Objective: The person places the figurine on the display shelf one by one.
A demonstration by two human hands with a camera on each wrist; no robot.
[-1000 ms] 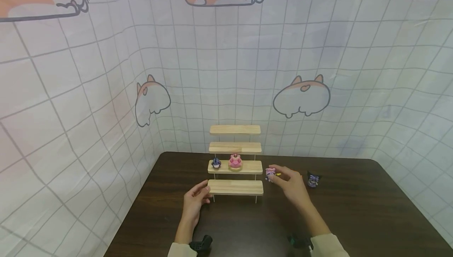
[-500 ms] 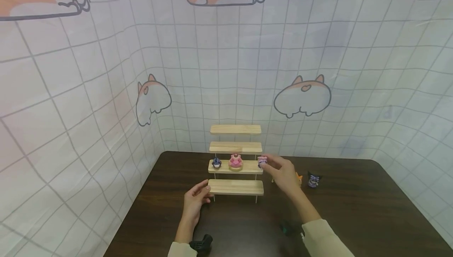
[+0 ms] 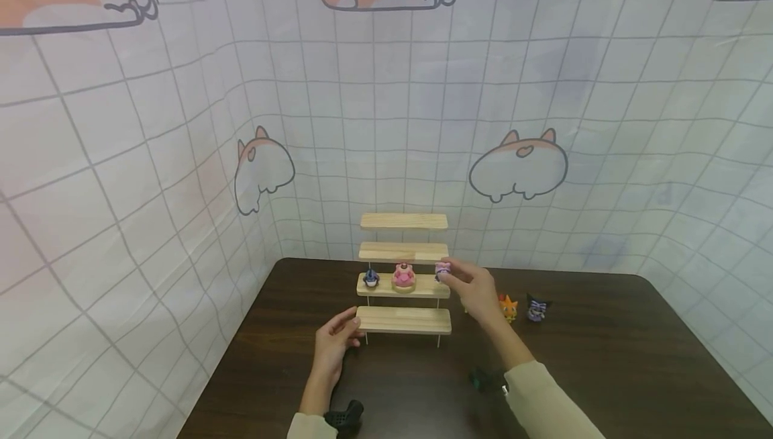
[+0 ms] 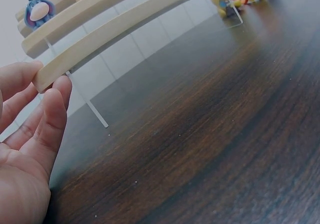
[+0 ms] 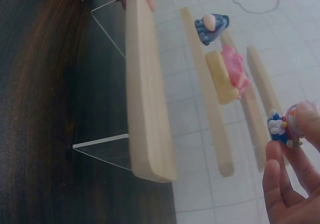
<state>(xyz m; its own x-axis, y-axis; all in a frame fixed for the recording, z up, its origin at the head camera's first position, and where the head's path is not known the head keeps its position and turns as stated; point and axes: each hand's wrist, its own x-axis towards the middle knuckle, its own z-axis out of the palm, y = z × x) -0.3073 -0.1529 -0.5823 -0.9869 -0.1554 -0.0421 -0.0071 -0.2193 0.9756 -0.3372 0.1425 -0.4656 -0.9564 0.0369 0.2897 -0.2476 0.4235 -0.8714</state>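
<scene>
A tiered wooden display stand point(image 3: 403, 320) with thin clear legs stands on the dark table. My left hand point(image 3: 333, 342) pinches the left end of its lowest shelf point(image 4: 120, 31), fingers above and below the board. My right hand point(image 3: 480, 295) pinches a small pink-headed figurine with a blue-and-white body point(image 5: 276, 126). In the head view that figurine is at the right end of the second shelf from the bottom; whether it touches the board cannot be told. On that shelf stand a blue donkey figurine point(image 3: 371, 278) at the left and a pink figurine on a tan base point(image 3: 404, 278) near the middle.
Right of the stand are an orange figurine point(image 3: 508, 307) and a purple figurine with dark ears point(image 3: 536, 309). A yellow figurine point(image 4: 220, 2) shows by the stand's right leg. A grid-patterned cloth point(image 3: 386, 150) hangs behind the table.
My right hand has moved left and up with the figurine, from beside the stand to the second shelf's right end. The orange figurine has come into view. My left hand stays put.
</scene>
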